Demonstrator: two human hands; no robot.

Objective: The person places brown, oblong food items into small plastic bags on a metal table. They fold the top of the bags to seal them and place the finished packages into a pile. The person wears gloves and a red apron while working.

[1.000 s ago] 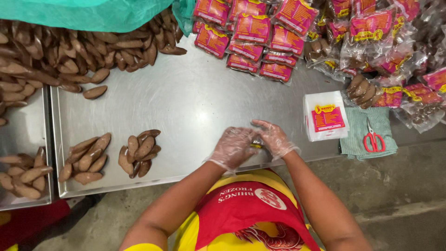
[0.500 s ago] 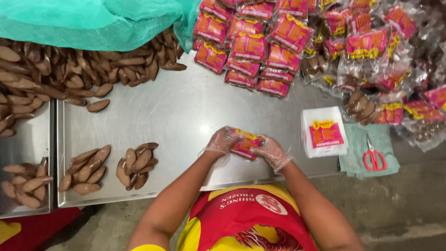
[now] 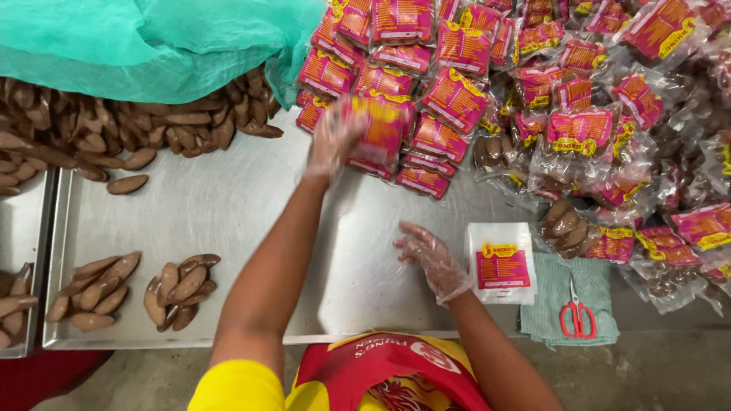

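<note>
One clear plastic packet with a red-and-yellow label (image 3: 378,131) is now in the left hand (image 3: 333,141), carried out over the near edge of the heap of filled red-labelled packets (image 3: 449,91) at the far side of the steel counter (image 3: 228,205). Half a second ago both gloved hands held this packet together close to the body; a second ago they were joined there on something small. So the hands have parted: the left arm has stretched forward and the right hand (image 3: 426,255) has stayed near.

Left fingers (image 3: 324,156): curled onto the packet's left edge, gripping it. Motion blur is heavy, so the exact hold cannot be read.

Right fingers (image 3: 407,232): spread, holding nothing, palm low over bare counter, just beside the white stack of red-labelled bags (image 3: 500,262).

Judgement: the packet looks finished and is joining the heap; not yet released.

Orientation: the packet's long axis appears to run left to right and slightly tilted, label face up toward the camera. Blur hides which end leads.

Nearby: red-handled scissors (image 3: 576,313) on a green cloth (image 3: 552,281); two small piles of brown oblong pieces (image 3: 179,289) lie on the counter at left.
</note>
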